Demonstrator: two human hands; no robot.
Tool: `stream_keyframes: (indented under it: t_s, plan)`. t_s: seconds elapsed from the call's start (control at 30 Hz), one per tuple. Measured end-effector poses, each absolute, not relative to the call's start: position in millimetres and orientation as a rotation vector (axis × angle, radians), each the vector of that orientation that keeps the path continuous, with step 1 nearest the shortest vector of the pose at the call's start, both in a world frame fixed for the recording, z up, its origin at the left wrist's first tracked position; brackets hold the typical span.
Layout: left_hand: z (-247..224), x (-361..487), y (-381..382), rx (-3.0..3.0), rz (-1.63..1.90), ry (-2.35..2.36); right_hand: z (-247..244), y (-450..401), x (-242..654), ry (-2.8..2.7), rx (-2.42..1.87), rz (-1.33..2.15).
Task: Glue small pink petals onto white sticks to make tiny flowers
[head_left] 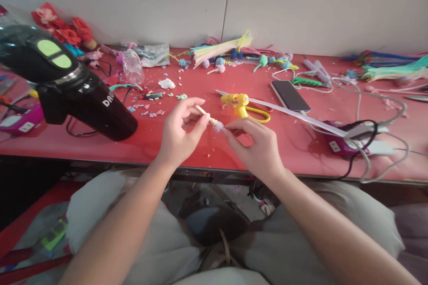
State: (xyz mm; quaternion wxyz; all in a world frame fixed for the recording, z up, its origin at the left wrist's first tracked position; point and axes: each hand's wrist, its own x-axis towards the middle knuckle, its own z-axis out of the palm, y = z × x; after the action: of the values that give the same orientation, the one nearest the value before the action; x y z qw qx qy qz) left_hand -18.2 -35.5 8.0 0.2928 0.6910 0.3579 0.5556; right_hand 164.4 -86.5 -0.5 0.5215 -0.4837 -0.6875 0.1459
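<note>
A small pipe-cleaner flower, pale lilac at its head with a cream stem, is held between my two hands above the table's front edge. My left hand pinches the stem between thumb and fingers, and the stem's end pokes out past them. On the other side, the fingertips of my right hand are closed on the tip of the lilac head. Just beyond lies a yellow glue gun, with a long translucent glue stick reaching from its back to the right.
A black handheld device stands at left. A phone lies at right, near a purple power socket and tangled cables. Bundled pipe cleaners, a clear plastic bottle and coloured scraps are spread over the red table.
</note>
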Motion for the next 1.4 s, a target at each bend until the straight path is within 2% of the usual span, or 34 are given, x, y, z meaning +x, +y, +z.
stream_keyframes:
  t_s: [0.13, 0.33, 1.4]
  plan:
    - [7.6, -17.4, -36.5, 1.818, 1.461, 0.974, -5.0, -85.7, 165.5, -1.791, -1.093, 0.013]
    - [5.6, -16.0, -37.5, 1.803, 1.439, 0.970, -8.3, -83.9, 164.1, -1.854, -1.101, -0.103]
    - [5.6, -13.0, -39.7, 1.632, 1.341, 1.071, -3.8, -89.3, 163.8, -2.018, -1.167, -0.039]
